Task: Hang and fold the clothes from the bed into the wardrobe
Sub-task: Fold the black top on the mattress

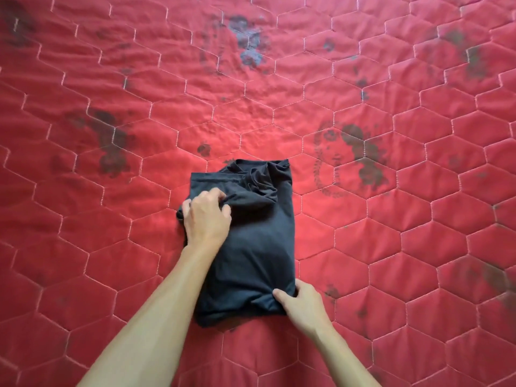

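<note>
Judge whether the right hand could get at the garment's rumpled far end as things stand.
Probably yes: the right hand grips the dark garment at its near right corner; nothing on the red quilt blocks its right edge, once it lets go.

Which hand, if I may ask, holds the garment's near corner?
The right hand pinches the black garment's near corner; the left hand grips farther up.

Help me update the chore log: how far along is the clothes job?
Done: the dark garment is folded into a compact rectangle on the red quilt. In hand: the left hand grips its far left edge and the right hand grips its near right corner. Left: it is not yet off the bed, and no wardrobe is in view. No other clothes show in this view.
</note>
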Demonstrator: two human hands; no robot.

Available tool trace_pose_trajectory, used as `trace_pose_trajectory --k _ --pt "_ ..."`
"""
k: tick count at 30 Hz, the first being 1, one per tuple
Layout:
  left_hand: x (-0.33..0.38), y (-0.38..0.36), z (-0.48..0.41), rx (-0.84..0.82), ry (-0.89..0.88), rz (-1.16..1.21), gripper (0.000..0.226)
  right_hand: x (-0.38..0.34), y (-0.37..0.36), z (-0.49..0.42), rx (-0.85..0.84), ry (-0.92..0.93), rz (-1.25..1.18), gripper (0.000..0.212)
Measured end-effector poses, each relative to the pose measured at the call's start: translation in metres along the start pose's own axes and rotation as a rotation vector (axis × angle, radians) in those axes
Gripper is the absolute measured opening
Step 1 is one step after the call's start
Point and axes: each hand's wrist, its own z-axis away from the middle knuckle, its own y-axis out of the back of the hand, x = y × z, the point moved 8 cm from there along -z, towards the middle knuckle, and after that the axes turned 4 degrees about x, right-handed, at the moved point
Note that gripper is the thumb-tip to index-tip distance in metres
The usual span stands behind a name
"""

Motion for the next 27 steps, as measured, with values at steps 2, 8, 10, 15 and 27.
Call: trace_pose_trajectory --k 2,8,10,15,27 --pt "-0.029 0.026 -0.01 0.156 0.273 0.235 0.019 0.004 0.0 -0.001 0.0 0.009 0.006 0.008" --pt "-0.106 0.034 0.021 0.072 0.65 0.256 0.036 -0.001 -0.002 0.006 0.0 0.014 -0.035 0.01" --pt "-0.109 0.023 0.051 -0.057 0.654 0.263 0.053 -0.002 -0.003 0.01 0.008 0.015 -0.073 0.007" --pt "-0.116 -0.005 0.134 -0.386 0.708 0.186 0.075 -0.004 0.0 0.03 -0.032 -0.004 -0.247 0.009" --pt "-0.069 0.036 0.138 -0.768 0.979 1.036 0.008 -0.07 0.04 0.057 -0.286 -0.201 -0.895 0.035"
